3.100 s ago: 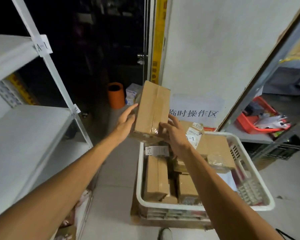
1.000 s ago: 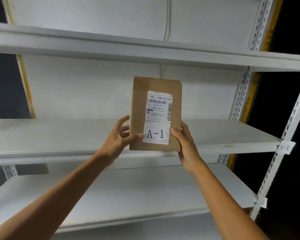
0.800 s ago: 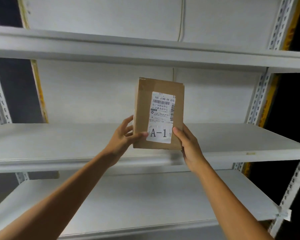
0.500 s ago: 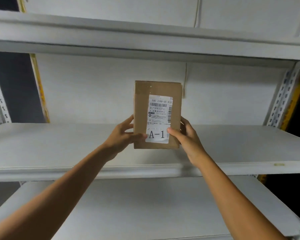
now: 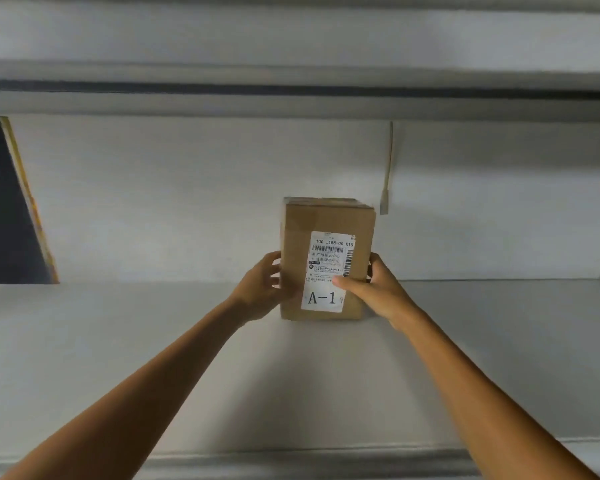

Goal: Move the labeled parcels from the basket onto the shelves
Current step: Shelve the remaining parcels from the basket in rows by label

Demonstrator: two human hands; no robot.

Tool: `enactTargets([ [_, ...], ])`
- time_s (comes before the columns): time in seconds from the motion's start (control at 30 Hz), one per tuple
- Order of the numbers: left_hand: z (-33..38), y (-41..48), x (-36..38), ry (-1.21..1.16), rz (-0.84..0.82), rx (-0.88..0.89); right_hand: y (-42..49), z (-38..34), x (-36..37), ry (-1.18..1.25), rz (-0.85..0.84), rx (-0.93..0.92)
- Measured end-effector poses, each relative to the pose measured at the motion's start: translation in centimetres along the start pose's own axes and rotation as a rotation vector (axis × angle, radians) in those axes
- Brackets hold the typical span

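Observation:
A brown cardboard parcel (image 5: 326, 220) stands upright on the white shelf board (image 5: 153, 341), near the back wall. Its white shipping label (image 5: 328, 271) faces me and reads A-1. My left hand (image 5: 262, 291) grips the parcel's left side with curled fingers. My right hand (image 5: 371, 289) grips its right side, with the thumb lying across the label. The parcel's bottom edge seems to rest on the board. The basket is out of sight.
The shelf above (image 5: 291, 95) runs across the top of the view, close over the parcel. A thin cord with a small plug (image 5: 385, 202) hangs on the wall right of the parcel. A dark gap (image 5: 4, 209) opens at the far left.
Both hands have carried the parcel forward and down from in front of the shelf onto the board near the wall. The view has moved closer to the shelf.

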State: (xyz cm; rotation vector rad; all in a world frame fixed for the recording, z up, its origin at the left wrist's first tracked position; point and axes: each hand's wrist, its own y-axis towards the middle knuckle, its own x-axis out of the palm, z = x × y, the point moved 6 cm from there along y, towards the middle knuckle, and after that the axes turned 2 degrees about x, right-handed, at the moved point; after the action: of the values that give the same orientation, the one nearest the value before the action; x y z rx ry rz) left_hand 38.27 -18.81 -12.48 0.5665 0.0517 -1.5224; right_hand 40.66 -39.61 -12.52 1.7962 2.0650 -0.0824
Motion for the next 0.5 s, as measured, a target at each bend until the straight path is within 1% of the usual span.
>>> enactTargets([
  [0.07,-0.7,1.7,0.4,0.104,0.008,0.024,1.4,0.6,-0.1,-0.017,0.030,-0.004],
  [0.13,-1.2,3.0,0.5,0.138,0.013,0.049,2.6,0.8,0.0,-0.050,0.062,-0.026],
  [0.3,-2.7,4.9,0.2,0.035,0.028,0.049,4.8,0.5,0.0,-0.114,0.088,-0.124],
  [0.4,-2.9,5.2,0.2,0.047,0.002,0.074,5.4,0.4,-0.3,-0.124,0.074,-0.210],
  [0.5,-3.2,5.0,0.1,0.044,0.018,0.060,5.4,0.8,-0.4,-0.141,0.091,-0.176],
])
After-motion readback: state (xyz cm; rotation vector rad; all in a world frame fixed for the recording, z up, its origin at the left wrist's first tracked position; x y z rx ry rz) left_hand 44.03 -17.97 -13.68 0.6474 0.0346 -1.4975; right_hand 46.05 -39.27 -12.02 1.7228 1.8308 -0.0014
